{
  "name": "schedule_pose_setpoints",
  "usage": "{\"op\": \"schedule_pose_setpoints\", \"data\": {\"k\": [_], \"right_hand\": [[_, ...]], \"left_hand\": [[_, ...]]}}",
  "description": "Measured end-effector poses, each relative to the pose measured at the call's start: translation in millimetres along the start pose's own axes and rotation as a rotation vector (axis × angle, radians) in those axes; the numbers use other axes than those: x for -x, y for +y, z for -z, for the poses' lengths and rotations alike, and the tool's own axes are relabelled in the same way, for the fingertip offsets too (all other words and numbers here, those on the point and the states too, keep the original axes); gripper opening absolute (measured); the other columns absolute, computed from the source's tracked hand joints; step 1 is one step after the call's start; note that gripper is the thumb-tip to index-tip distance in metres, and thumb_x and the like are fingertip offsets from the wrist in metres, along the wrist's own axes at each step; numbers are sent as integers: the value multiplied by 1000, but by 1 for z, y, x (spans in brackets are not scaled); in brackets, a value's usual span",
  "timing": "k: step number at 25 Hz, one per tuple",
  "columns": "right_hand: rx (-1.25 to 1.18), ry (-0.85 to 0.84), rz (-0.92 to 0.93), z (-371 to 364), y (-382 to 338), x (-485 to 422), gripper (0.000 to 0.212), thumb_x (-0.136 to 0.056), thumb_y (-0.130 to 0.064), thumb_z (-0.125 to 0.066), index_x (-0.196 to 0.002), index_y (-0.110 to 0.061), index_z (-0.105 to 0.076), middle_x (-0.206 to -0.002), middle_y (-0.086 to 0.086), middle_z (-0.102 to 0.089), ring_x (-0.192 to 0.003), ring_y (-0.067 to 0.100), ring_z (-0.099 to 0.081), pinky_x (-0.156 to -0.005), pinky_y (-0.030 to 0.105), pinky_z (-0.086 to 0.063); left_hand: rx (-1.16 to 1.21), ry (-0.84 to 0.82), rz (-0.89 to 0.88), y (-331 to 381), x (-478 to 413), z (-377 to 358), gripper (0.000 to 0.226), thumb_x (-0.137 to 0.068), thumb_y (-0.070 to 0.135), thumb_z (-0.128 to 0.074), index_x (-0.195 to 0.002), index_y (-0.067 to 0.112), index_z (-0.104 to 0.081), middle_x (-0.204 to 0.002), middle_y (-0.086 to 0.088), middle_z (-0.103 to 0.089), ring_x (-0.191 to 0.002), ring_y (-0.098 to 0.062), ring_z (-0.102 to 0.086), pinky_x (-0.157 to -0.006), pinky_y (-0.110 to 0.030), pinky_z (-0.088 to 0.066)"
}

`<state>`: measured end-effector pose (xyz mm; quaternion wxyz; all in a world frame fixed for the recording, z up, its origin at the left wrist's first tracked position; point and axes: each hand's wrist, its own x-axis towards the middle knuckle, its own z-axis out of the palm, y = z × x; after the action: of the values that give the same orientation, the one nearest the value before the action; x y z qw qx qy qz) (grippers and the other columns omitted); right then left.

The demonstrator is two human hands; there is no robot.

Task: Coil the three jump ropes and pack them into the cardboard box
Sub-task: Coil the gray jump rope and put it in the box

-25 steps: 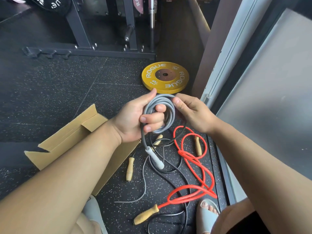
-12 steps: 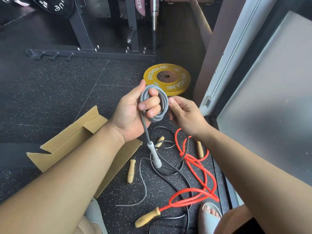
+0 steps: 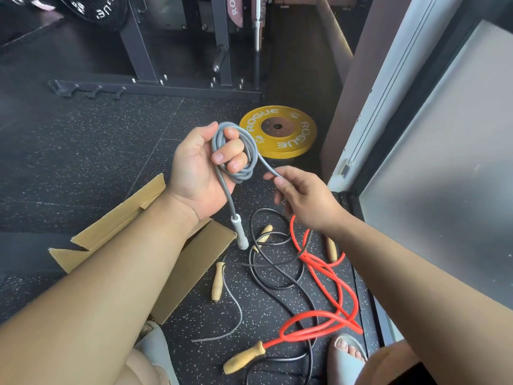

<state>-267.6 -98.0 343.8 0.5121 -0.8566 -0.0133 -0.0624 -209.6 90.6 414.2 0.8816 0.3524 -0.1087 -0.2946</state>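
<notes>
My left hand (image 3: 202,173) grips a coil of the grey jump rope (image 3: 249,151), wound around its fingers; the rope's pale grey handle (image 3: 240,230) hangs below the palm. My right hand (image 3: 299,195) pinches the loose strand leading off the coil, to the right of it. The open cardboard box (image 3: 191,262) lies on the floor under my left forearm, largely hidden. The red rope (image 3: 327,276) and the black rope (image 3: 277,273) lie tangled on the floor below my hands, with wooden handles (image 3: 218,282) around them.
A yellow weight plate (image 3: 277,132) lies flat beyond my hands. A black rack base (image 3: 155,87) runs across the back. A wall and frosted glass panel (image 3: 444,162) close the right side. My sandalled feet (image 3: 347,357) are at the bottom edge.
My left hand has lifted and turned with the coil. My right hand has drawn away to the right and down, pulling a strand out from the coil.
</notes>
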Motion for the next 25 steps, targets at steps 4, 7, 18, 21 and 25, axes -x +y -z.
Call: {"op": "schedule_pose_setpoints", "data": {"k": [4, 7, 18, 21, 25], "right_hand": [[305, -67, 135, -2, 0, 0, 25, -107, -25, -48, -122, -23, -67, -82, -2, -62, -74, 8, -56, -73, 27, -47], [482, -112, 278, -3, -7, 1, 24, -103, -24, -48, -105, -11, -67, -75, -1, -52, -77, 20, -52, -76, 41, -46], [585, -77, 458, -12, -42, 13, 18, -80, -21, -54, -66, -22, -42, -69, -4, -37, -57, 28, -48, -53, 41, -50], [569, -67, 517, -12, -41, 13, 17, -79, -26, -48, -64, -20, -43, -69, -6, -35, -57, 27, -47, -53, 42, -51], [573, -40, 546, -8, -36, 10, 18, -82, -26, -54, -72, -13, -62, -71, -8, -41, -62, 27, -55, -54, 42, -53]], "left_hand": [[-118, 30, -22, -4, -2, 6, 35, -103, 29, -26, -81, 12, -47, -50, 5, -34, -51, -15, -36, -53, -23, -39], [-159, 63, -23, -6, -4, 11, 36, -105, 32, -28, -85, 11, -48, -54, 3, -39, -56, -16, -42, -57, -24, -42], [-760, 138, -121, -32, -3, 10, 31, -106, 31, -40, -84, 13, -52, -62, 5, -50, -63, -13, -51, -67, -28, -42], [-962, 157, -157, -41, -2, 10, 35, -96, 41, -45, -73, 16, -55, -65, 4, -54, -65, -12, -49, -68, -32, -40], [-1193, 275, -139, -42, -2, 13, 42, -98, 47, -43, -73, 16, -58, -65, 11, -61, -70, -11, -57, -77, -34, -44]]}}
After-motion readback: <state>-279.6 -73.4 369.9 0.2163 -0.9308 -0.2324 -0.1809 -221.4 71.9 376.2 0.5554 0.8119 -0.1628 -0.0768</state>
